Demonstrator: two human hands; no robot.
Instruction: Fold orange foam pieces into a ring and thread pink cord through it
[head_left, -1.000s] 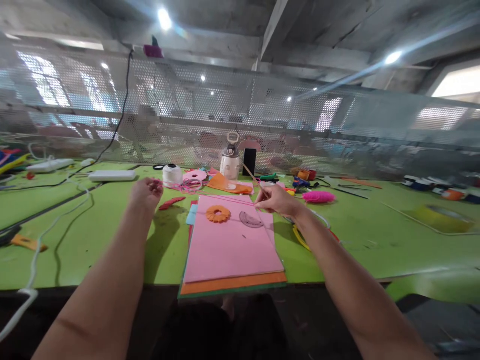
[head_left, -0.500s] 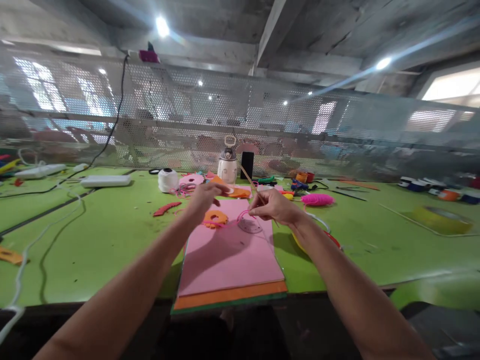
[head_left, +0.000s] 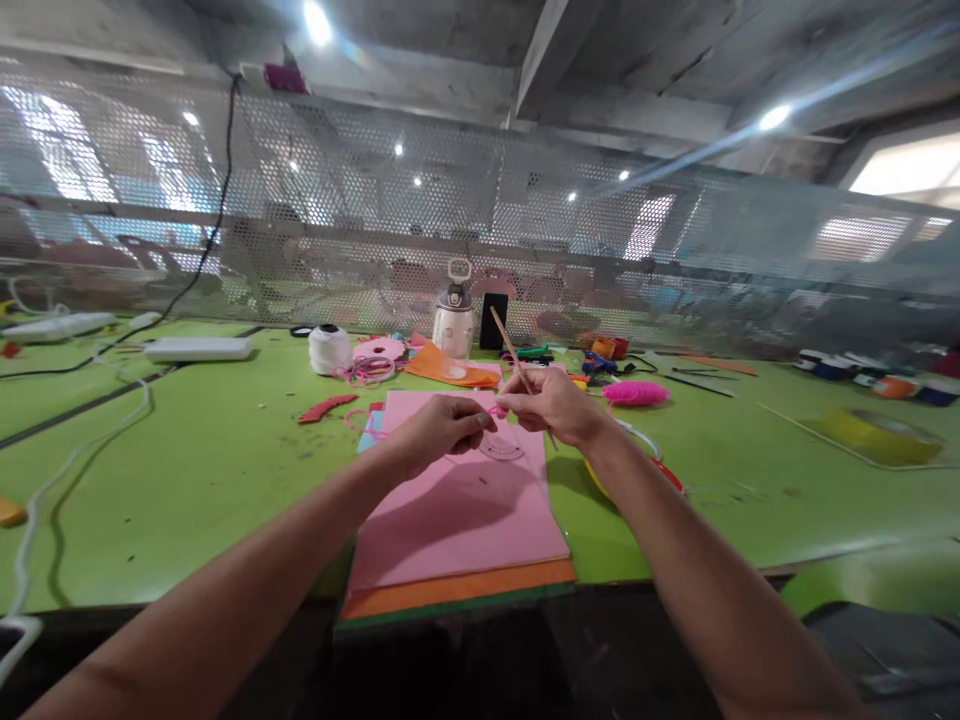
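My right hand (head_left: 551,405) is closed around a thin wooden stick (head_left: 508,343) that slants up to the left. At its fingertips shows a short bit of pink yarn (head_left: 496,411). Close beside it, my left hand (head_left: 446,425) is pinched at the same yarn, its fingertips partly hidden. Both hands are above a pink sheet (head_left: 457,520) on a stack of coloured sheets. A clear protractor (head_left: 504,452) lies on the pink sheet just below the fingers. The orange toothed disc is hidden behind my left hand.
Behind the hands stand a white bottle (head_left: 454,330), a black phone (head_left: 493,320) and a white thread spool (head_left: 330,350). A pink yarn bundle (head_left: 637,393) and yellow tape roll (head_left: 877,437) lie right. White cable (head_left: 82,450) runs along the left.
My left hand has moved right, from open above the orange disc to a pinch at the yarn beside my right hand. The right hand keeps the stick and has barely moved.
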